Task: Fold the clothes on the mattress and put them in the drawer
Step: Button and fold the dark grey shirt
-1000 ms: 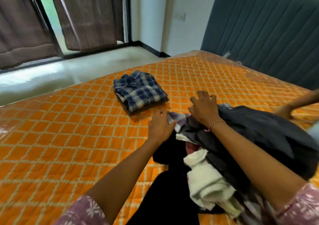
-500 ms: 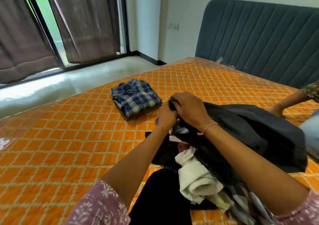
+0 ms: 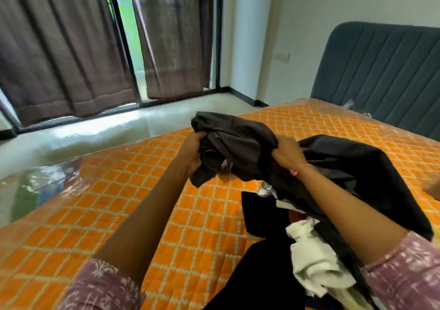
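Note:
Both my hands hold a dark grey garment (image 3: 240, 138) up above the orange quilted mattress (image 3: 133, 202). My left hand (image 3: 191, 152) grips its bunched left edge and my right hand (image 3: 287, 153) grips it from the right. The garment's rest (image 3: 357, 178) trails down over a pile of unfolded clothes at the right, with a white piece (image 3: 314, 264) and black cloth (image 3: 259, 214) showing. The folded plaid shirt is hidden behind the raised garment. No drawer is in view.
A grey padded headboard (image 3: 381, 71) stands at the far right end of the mattress. Brown curtains (image 3: 59, 47) hang over a glass door beyond a strip of pale floor (image 3: 95, 138). Part of another person's hand (image 3: 432, 188) shows at the right edge.
Both hands closed on the dark grey garment and lifted it off the pile. My view tilted upward, and the plaid shirt passed out of sight behind the cloth.

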